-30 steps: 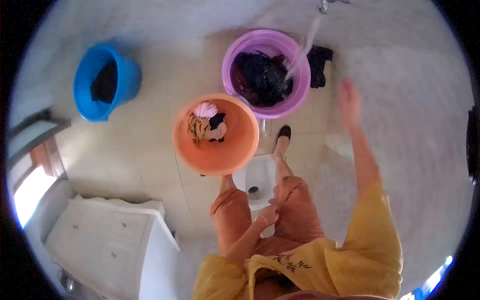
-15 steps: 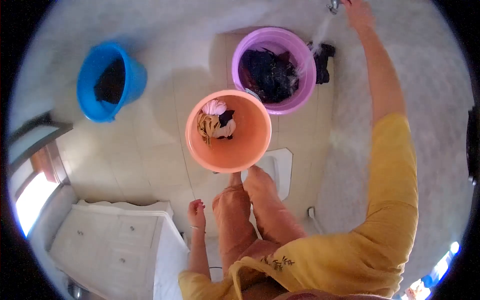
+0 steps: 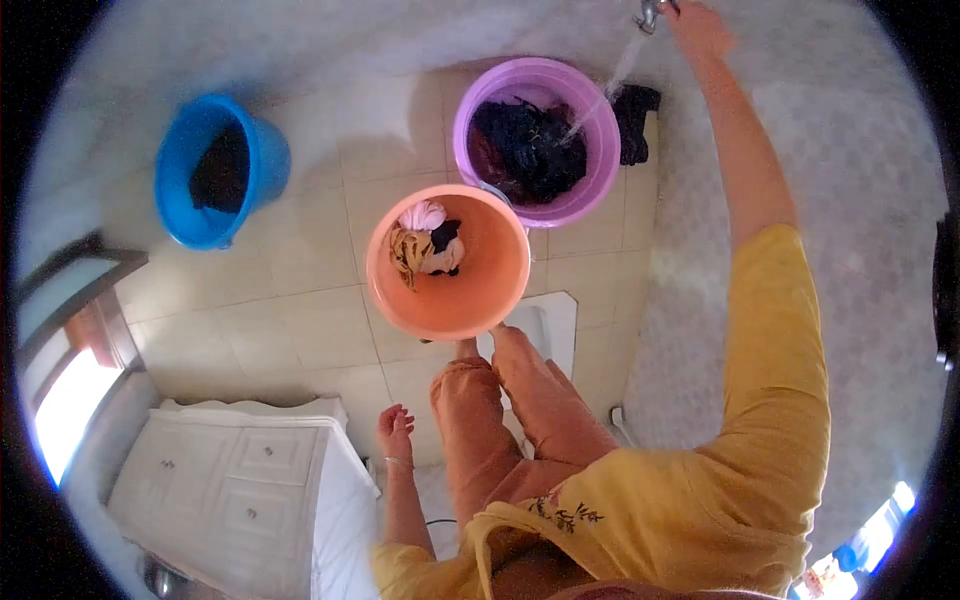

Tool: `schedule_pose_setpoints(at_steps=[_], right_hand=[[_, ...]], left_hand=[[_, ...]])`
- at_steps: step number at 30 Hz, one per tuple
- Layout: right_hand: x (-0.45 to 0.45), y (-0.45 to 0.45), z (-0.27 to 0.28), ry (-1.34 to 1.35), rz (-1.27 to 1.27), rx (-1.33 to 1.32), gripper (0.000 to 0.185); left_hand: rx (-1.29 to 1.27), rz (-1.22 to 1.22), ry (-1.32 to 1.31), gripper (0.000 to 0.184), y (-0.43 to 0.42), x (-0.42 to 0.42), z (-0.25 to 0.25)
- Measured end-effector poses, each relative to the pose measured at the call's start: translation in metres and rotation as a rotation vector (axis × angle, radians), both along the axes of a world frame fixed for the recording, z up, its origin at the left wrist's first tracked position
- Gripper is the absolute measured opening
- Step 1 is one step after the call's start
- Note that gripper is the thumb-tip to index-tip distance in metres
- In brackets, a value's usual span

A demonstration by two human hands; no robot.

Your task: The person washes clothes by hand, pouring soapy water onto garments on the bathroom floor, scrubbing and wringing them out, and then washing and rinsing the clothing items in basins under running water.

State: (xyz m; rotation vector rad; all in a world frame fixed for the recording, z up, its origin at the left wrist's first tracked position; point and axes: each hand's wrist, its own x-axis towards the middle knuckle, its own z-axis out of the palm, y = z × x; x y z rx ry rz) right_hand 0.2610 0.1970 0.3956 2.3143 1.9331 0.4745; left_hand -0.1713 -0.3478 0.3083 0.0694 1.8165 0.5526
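At the top right, my right hand (image 3: pixel 704 34) is closed on the handle of a wall tap (image 3: pixel 650 14). Water (image 3: pixel 622 68) runs from its spout into a purple tub (image 3: pixel 607 150), onto dark wet clothes (image 3: pixel 528 150). My left hand (image 3: pixel 396 424) hangs beside my knee, fingers loosely bent and apart, holding nothing. In front of my feet stands an orange bucket (image 3: pixel 490 270), touching or overlapping the tub's near edge. Inside it lie a pink cloth (image 3: pixel 423 215), a tan cloth (image 3: pixel 408 252) and a few dark and pale pieces.
A blue bucket (image 3: pixel 268 165) with a dark cloth (image 3: pixel 220 172) stands at the far left. Black fabric (image 3: pixel 636 122) lies right of the tub. A white floor fixture (image 3: pixel 562 335) is partly hidden behind the orange bucket. A white cabinet (image 3: pixel 215 480) stands at lower left.
The water stream looks narrower and falls nearer the middle of the tub's clothes. My right hand stays at the tap; the whole view has shifted slightly.
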Motion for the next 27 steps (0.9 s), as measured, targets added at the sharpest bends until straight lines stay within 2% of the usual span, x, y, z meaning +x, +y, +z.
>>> schedule_pose_setpoints(at_steps=[3, 5, 6, 8, 10, 12, 13, 14, 15, 16, 17, 19, 20, 22, 23, 25, 27], right_hand=[[0.001, -0.005, -0.003, 0.025, -0.11, -0.083, 0.033], [0.022, -0.009, -0.025, -0.088, 0.095, -0.02, 0.047], [0.013, -0.027, -0.024, -0.083, 0.091, -0.013, 0.047], [-0.02, -0.071, -0.011, 0.133, -0.033, -0.031, 0.047], [-0.025, -0.111, -0.031, 0.254, -0.112, 0.028, 0.048], [-0.034, -0.16, -0.043, 0.29, -0.241, -0.091, 0.045], [-0.035, -0.186, -0.054, 0.221, -0.263, -0.188, 0.044], [0.012, -0.216, -0.125, 0.035, -0.064, -0.351, 0.039], [-0.067, -0.234, -0.043, -0.247, 0.156, -0.857, 0.033], [-0.042, -0.274, -0.095, 0.298, -0.157, -0.607, 0.028], [-0.044, -0.307, -0.109, -0.044, 0.382, -0.455, 0.027], [-0.047, -0.351, -0.136, 0.408, -0.152, -0.801, 0.027], [-0.071, -0.38, -0.133, 0.11, 0.147, -0.683, 0.026], [-0.114, -0.394, -0.14, 0.233, 0.254, -0.839, 0.024], [-0.156, -0.384, -0.124, 0.228, 0.304, -0.831, 0.024], [-0.259, -0.374, -0.068, 0.744, -0.112, -1.044, 0.021], [-0.32, -0.35, -0.056, 0.796, 0.095, -1.014, 0.021]], left_hand=[[-0.06, 0.033, 0.016, 0.015, -0.008, -0.01, 0.007], [-0.056, 0.03, 0.026, 0.017, -0.022, -0.024, 0.008], [-0.056, 0.027, 0.038, 0.018, -0.033, -0.032, 0.012], [-0.081, 0.048, 0.063, 0.017, -0.037, -0.046, 0.025], [-0.092, 0.082, 0.084, 0.016, -0.043, -0.062, 0.033], [-0.099, 0.13, 0.079, 0.018, -0.063, -0.085, 0.042], [-0.094, 0.175, 0.1, 0.018, -0.07, -0.097, 0.048], [-0.11, 0.132, 0.103, 0.019, -0.073, -0.11, 0.051], [-0.13, 0.1, 0.108, 0.02, -0.079, -0.126, 0.056], [-0.108, 0.104, 0.112, 0.021, -0.085, -0.144, 0.06], [-0.085, 0.103, 0.114, 0.022, -0.088, -0.166, 0.064], [-0.078, 0.179, 0.175, 0.025, -0.096, -0.209, 0.067], [-0.073, 0.238, 0.183, 0.026, -0.1, -0.225, 0.066], [-0.046, 0.36, 0.176, 0.027, -0.098, -0.275, 0.078], [-0.022, 0.428, 0.164, 0.027, -0.094, -0.293, 0.087], [0.019, 0.466, 0.212, 0.027, -0.095, -0.329, 0.095], [0.033, 0.513, 0.237, 0.027, -0.094, -0.36, 0.098]])
